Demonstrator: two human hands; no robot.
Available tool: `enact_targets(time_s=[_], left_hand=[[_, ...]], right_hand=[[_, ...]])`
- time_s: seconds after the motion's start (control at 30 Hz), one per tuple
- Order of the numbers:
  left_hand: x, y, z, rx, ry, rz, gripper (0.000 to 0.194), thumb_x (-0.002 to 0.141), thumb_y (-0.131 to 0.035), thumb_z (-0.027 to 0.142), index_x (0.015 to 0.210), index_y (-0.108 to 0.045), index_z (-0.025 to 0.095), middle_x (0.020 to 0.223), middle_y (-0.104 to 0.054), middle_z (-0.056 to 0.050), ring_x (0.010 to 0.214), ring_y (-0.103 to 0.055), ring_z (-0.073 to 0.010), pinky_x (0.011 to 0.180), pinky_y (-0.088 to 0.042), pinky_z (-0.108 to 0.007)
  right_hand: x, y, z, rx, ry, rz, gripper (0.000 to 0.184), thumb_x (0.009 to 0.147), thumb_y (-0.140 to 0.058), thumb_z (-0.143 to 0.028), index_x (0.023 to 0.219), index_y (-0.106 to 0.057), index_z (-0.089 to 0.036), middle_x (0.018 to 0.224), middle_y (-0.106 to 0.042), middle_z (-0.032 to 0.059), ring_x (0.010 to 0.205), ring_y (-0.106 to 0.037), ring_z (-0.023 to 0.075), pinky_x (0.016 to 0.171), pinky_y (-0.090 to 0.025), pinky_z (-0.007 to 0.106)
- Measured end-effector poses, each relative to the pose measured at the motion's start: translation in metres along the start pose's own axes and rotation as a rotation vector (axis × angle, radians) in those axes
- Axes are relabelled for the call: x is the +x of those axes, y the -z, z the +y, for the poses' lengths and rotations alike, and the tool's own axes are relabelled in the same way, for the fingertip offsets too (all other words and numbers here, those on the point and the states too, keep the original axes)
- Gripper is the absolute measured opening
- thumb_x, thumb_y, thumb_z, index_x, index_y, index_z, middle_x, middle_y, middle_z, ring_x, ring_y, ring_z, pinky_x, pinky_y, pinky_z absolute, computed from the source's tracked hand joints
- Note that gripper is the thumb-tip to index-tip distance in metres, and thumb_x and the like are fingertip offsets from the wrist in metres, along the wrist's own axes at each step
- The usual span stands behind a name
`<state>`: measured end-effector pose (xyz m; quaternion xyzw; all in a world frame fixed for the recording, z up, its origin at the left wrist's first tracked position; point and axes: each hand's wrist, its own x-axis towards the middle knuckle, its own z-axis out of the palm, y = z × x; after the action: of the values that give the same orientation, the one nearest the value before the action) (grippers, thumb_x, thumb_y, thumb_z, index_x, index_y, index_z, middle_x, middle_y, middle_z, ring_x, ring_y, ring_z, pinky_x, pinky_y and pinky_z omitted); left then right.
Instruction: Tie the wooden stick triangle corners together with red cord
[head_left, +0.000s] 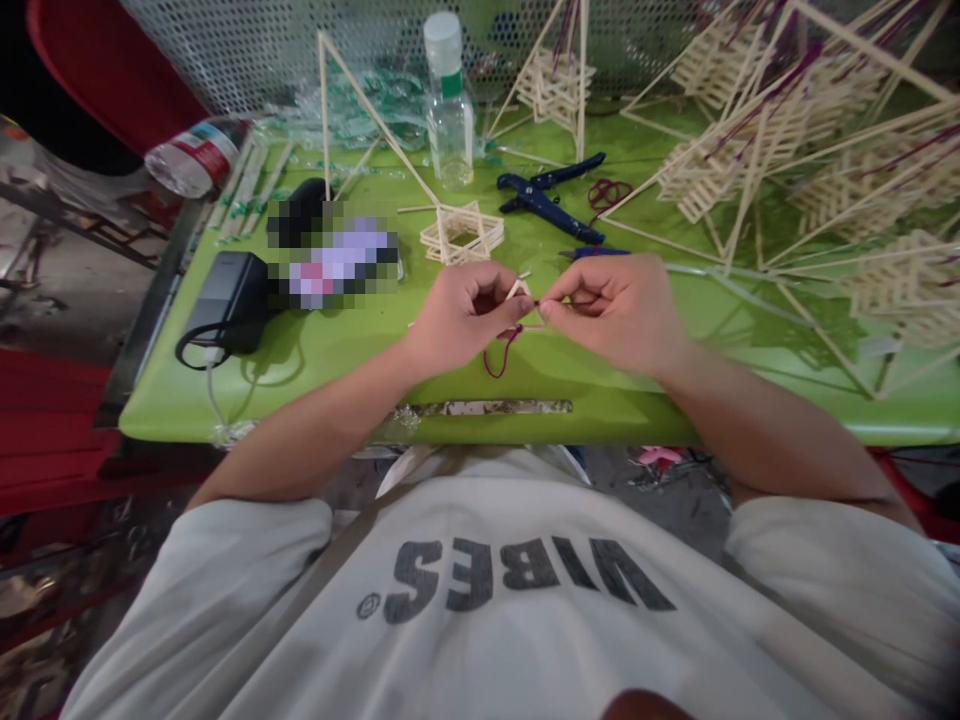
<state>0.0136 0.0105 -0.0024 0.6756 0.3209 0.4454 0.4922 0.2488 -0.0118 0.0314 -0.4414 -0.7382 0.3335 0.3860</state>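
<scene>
My left hand (461, 318) is closed in a pinch near the table's middle, holding thin dark red string (513, 350) at the tip of a small piece made of pale sticks (534, 327). A loop of the string hangs below the fingers. Opposite it, my right hand (619, 312) pinches the same string, its fingertips nearly touching the left ones. Just beyond the hands sits a star-shaped stack of pale wooden sticks (491, 240) with long sticks rising from it. Blue-handled cutters (551, 200) lie past my right hand, and a smaller dark blue tool (600, 253) is partly hidden behind it.
Several finished-looking stick frames (709, 170) with purple string crowd the right side. A clear bottle (450, 130) stands at the back. A black adapter (229, 300), a blurred-out phone-like item (345, 265) and bundled sticks (244, 195) occupy the left of the green table (165, 385).
</scene>
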Motion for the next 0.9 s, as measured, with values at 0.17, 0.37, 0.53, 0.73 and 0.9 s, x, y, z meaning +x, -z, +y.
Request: enact_targets(time_s=[0.17, 0.37, 0.53, 0.73, 0.9], left_hand=[[0.000, -0.001, -0.002, 0.019, 0.005, 0.018, 0.047, 0.096, -0.095, 0.059, 0.083, -0.071, 0.020, 0.071, -0.070, -0.002, 0.063, -0.073, -0.0140, 0.055, -0.054, -0.023], [0.001, -0.002, -0.003, -0.016, 0.006, 0.076, 0.048, 0.095, -0.096, 0.061, 0.086, -0.073, 0.020, 0.070, -0.069, 0.000, 0.062, -0.072, -0.0127, 0.057, -0.059, -0.023], [0.001, -0.002, -0.002, -0.112, -0.013, 0.039, 0.044, 0.096, -0.095, 0.060, 0.095, -0.079, 0.019, 0.078, -0.077, -0.002, 0.068, -0.075, -0.0125, 0.066, -0.067, -0.026], [0.000, -0.001, -0.004, -0.071, -0.022, 0.052, 0.043, 0.098, -0.094, 0.060, 0.097, -0.079, 0.019, 0.081, -0.079, -0.003, 0.069, -0.076, -0.0130, 0.067, -0.068, -0.028], [0.001, 0.001, -0.005, 0.012, -0.016, 0.114, 0.043, 0.100, -0.092, 0.059, 0.094, -0.079, 0.019, 0.081, -0.080, -0.005, 0.073, -0.079, -0.0149, 0.067, -0.066, -0.027]], right_hand=[[-0.002, -0.004, 0.000, -0.176, 0.089, 0.018, 0.017, 0.097, -0.086, -0.033, 0.082, -0.077, -0.028, 0.057, -0.034, -0.0061, 0.058, -0.026, 0.0145, 0.062, -0.029, 0.039], [0.000, -0.005, 0.007, -0.188, 0.175, 0.079, 0.013, 0.097, -0.086, -0.026, 0.086, -0.079, -0.029, 0.059, -0.045, -0.0050, 0.056, -0.038, 0.0152, 0.064, -0.034, 0.039], [0.001, -0.005, 0.013, -0.188, 0.188, 0.121, 0.011, 0.099, -0.083, -0.027, 0.089, -0.079, -0.026, 0.067, -0.062, -0.0020, 0.060, -0.052, 0.0164, 0.065, -0.041, 0.038], [0.001, -0.005, 0.011, -0.169, 0.159, 0.109, 0.009, 0.097, -0.084, -0.027, 0.090, -0.079, -0.027, 0.073, -0.070, 0.0006, 0.064, -0.057, 0.0183, 0.066, -0.045, 0.039], [0.003, -0.001, 0.005, -0.181, 0.245, 0.091, 0.019, 0.098, -0.079, -0.028, 0.079, -0.074, -0.027, 0.071, -0.072, 0.0011, 0.064, -0.061, 0.0187, 0.067, -0.045, 0.040]])
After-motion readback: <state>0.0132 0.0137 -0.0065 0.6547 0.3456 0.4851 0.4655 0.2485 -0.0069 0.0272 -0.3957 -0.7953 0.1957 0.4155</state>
